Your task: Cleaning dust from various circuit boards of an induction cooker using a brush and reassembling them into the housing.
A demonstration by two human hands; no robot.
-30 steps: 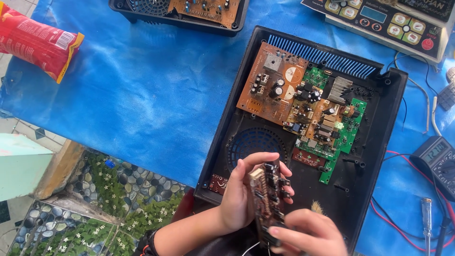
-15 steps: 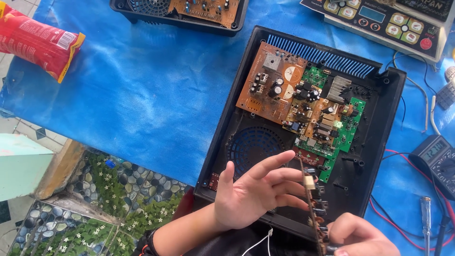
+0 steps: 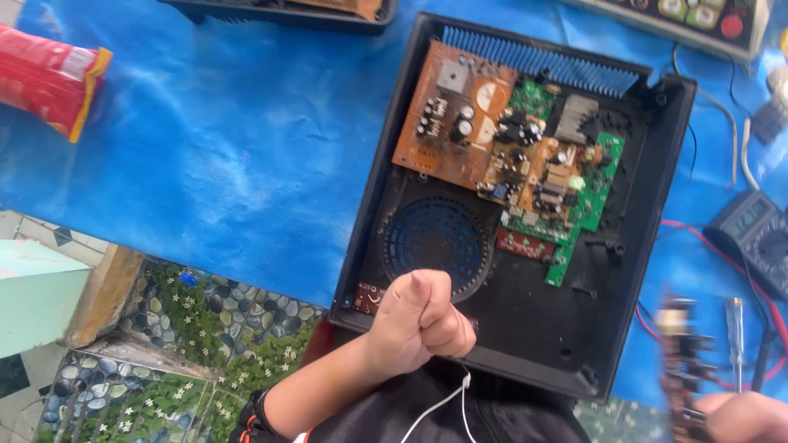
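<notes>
Right hand (image 3: 743, 417) grips a blurred brown component-studded circuit board (image 3: 681, 361), long axis twelve-to-six, at three o'clock of the fisted, empty left hand (image 3: 419, 320) over the black plastic casing (image 3: 525, 344).

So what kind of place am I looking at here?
Most likely a small electronics repair bench: an opened black appliance casing with bare circuit boards, a multimeter with leads, and a screwdriver on a blue sheet.

table (image 3: 246, 164) under a blue sheet
open black casing (image 3: 640, 271), red packet (image 3: 49, 78), multimeter (image 3: 755, 238), perhaps a screwdriver (image 3: 735, 336) lie on it.
</notes>
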